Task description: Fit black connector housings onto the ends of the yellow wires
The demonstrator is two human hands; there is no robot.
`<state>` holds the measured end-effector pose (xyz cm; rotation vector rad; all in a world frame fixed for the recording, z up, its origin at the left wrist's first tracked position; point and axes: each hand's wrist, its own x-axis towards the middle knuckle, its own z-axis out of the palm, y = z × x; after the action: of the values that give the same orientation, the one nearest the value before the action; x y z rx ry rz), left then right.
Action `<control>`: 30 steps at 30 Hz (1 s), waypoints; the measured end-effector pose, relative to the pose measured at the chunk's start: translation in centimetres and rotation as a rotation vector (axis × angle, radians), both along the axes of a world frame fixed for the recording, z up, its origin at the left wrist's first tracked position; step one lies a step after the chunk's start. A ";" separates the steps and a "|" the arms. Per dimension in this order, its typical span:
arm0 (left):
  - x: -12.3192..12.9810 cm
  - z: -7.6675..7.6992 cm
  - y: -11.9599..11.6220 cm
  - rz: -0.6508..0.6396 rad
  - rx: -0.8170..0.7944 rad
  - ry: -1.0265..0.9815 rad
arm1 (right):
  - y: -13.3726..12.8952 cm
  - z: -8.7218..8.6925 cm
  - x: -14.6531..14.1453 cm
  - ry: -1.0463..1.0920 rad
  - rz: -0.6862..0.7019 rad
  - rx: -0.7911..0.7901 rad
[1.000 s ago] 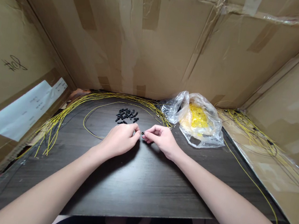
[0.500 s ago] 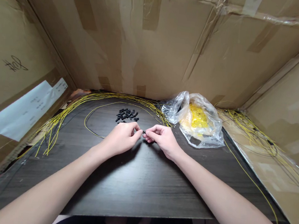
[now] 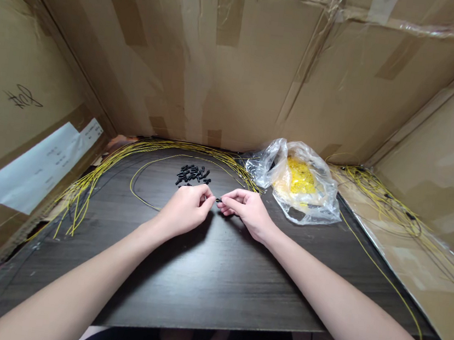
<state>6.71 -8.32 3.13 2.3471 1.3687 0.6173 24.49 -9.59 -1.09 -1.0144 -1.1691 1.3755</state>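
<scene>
My left hand (image 3: 189,205) pinches the end of a thin yellow wire (image 3: 131,183), which loops out leftward behind it over the dark table. Fingertips of my right hand (image 3: 245,208) are closed on a small black connector (image 3: 219,200), held just off the left fingertips. Both hands are close together over the middle of the table. Whether the wire end sits inside the connector cannot be made out. Just beyond my left hand lies a pile of similar small black connectors (image 3: 192,174).
A bundle of yellow wires (image 3: 130,150) arcs along the back and left. At right stands a clear plastic bag (image 3: 307,193) with small yellow pieces. More wires (image 3: 384,197) lie on a cardboard flap (image 3: 409,264). Cardboard walls (image 3: 259,74) surround the dark table (image 3: 216,290).
The hands stay almost in place. The loop of yellow wire has shifted slightly to the right.
</scene>
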 end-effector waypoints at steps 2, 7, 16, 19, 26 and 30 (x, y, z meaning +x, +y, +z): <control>0.0 -0.1 0.0 -0.003 0.005 -0.004 | 0.1 -0.3 0.0 -0.040 0.007 0.041; -0.2 0.0 0.2 0.015 0.000 0.012 | 0.3 -0.8 0.1 -0.123 -0.041 0.111; -0.4 0.0 0.4 -0.010 -0.043 -0.037 | 0.3 -0.6 0.2 -0.237 -0.066 0.244; -0.2 -0.3 0.3 -0.040 -0.054 -0.047 | 0.2 -0.6 0.2 -0.267 -0.065 0.270; -0.2 -0.3 0.3 -0.007 -0.084 -0.094 | 0.0 -0.4 0.1 -0.288 -0.069 0.333; -0.3 -0.1 0.3 -0.070 -0.099 -0.079 | -0.3 -0.3 0.1 -0.305 -0.043 0.361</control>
<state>6.43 -8.02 2.98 2.2571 1.2484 0.6019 24.58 -9.87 -1.35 -0.9990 -1.5462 0.9492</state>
